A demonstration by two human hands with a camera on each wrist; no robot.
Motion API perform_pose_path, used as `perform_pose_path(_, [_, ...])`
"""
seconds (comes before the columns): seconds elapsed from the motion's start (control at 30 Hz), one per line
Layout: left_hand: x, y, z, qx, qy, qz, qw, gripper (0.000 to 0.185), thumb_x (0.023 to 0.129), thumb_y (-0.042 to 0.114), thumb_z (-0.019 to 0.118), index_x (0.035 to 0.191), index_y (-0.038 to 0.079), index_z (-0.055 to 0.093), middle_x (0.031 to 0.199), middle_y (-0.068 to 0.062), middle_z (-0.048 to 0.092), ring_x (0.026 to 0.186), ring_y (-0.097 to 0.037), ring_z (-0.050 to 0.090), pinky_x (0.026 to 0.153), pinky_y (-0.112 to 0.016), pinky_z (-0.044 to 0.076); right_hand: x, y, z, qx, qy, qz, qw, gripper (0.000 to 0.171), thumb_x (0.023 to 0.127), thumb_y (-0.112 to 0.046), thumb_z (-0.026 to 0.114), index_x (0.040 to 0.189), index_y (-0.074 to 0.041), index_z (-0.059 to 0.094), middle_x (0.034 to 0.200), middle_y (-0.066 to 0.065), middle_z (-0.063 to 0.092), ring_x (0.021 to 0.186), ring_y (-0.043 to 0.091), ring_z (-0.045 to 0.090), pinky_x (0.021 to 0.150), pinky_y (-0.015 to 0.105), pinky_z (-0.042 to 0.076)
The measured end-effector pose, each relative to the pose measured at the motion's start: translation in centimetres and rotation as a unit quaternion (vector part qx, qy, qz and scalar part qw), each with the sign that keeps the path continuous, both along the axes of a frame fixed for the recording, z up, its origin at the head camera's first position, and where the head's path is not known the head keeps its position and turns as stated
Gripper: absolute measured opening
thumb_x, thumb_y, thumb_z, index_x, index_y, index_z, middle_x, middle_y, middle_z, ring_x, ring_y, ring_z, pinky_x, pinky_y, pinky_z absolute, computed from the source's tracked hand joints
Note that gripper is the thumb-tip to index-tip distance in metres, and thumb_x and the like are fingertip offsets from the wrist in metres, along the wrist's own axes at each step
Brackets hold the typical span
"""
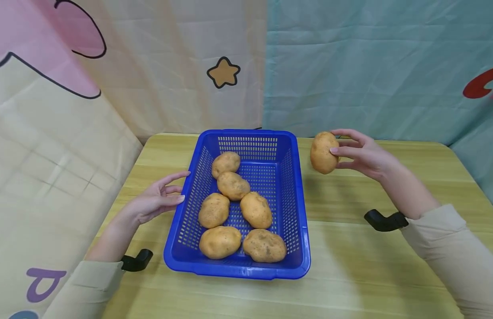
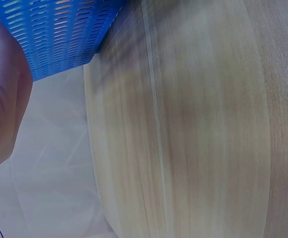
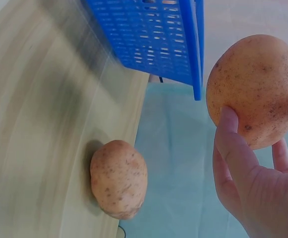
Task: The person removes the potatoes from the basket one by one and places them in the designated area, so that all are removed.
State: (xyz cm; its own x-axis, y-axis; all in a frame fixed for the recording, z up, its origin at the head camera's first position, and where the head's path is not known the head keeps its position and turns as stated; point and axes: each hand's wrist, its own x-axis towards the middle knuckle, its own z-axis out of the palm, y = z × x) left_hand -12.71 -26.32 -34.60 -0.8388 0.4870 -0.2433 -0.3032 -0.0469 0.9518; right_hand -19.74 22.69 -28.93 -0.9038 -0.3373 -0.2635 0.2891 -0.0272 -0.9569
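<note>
My right hand [image 1: 360, 153] pinches a potato [image 1: 324, 152] in the air, just right of the blue basket [image 1: 294, 212]. I judge it best lowered gently among the six potatoes inside. My left hand [image 1: 156, 201], fingers relaxed, steadies the basket's left wall. Another potato [image 3: 118, 178] lies on the wooden table [image 1: 370, 266]; patterned cloth hangs behind.

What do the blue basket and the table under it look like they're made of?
The blue basket looks like moulded plastic: one even glossy colour, with walls and floor pierced by regular rows of slots. The table looks like pale wood or a wood-look laminate: long streaky grain lines and a smooth, slightly shiny top. Which of the two cannot be told from here.
</note>
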Motion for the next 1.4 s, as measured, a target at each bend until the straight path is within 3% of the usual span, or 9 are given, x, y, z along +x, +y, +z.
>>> perform_pose_path(0.43, [0.1, -0.1, -0.1, 0.014, 0.009, -0.003, 0.9998, 0.062, 0.088, -0.01, 0.054, 0.141, 0.012, 0.029, 0.106, -0.009, 0.061, 0.093, -0.02, 0.064, 0.082, -0.033, 0.054, 0.6, 3.6, -1.8, -0.042, 0.0, -0.011, 0.999, 0.039, 0.09, 0.005, 0.054, 0.115, -0.025, 0.057, 0.11, -0.001, 0.055, 0.094, 0.013, 0.06, 0.072, 0.035, 0.055])
perform_pose_path(0.67, [0.0, -0.2, -0.2, 0.016, 0.008, -0.005, 0.9998, 0.062, 0.089, -0.01, 0.053, 0.141, 0.012, 0.027, 0.106, -0.01, 0.061, 0.093, -0.021, 0.065, 0.082, -0.034, 0.054, 1.0, 5.3, -2.8, -0.053, -0.001, -0.019, 0.998, 0.04, 0.091, 0.005, 0.053, 0.118, -0.024, 0.057, 0.112, 0.0, 0.05, 0.093, 0.013, 0.061, 0.073, 0.035, 0.056])
perform_pose_path(0.93, [0.0, -0.1, -0.1, 0.011, 0.003, -0.002, 0.9999, 0.063, 0.089, -0.009, 0.053, 0.142, 0.011, 0.026, 0.108, -0.011, 0.06, 0.094, -0.022, 0.065, 0.082, -0.034, 0.054, 1.2, 7.2, -3.7, -0.093, -0.011, -0.027, 0.995, 0.04, 0.091, 0.008, 0.051, 0.116, -0.022, 0.059, 0.105, -0.001, 0.06, 0.089, 0.016, 0.063, 0.071, 0.036, 0.056])
perform_pose_path(1.4, [0.1, -0.1, -0.1, 0.02, 0.001, -0.004, 0.9998, 0.063, 0.089, -0.009, 0.053, 0.142, 0.011, 0.026, 0.106, -0.011, 0.06, 0.093, -0.021, 0.065, 0.082, -0.032, 0.054, 1.3, 8.8, -5.0, -0.104, -0.031, -0.051, 0.993, 0.037, 0.091, 0.008, 0.05, 0.111, -0.023, 0.059, 0.098, -0.001, 0.064, 0.086, 0.017, 0.064, 0.068, 0.036, 0.057])
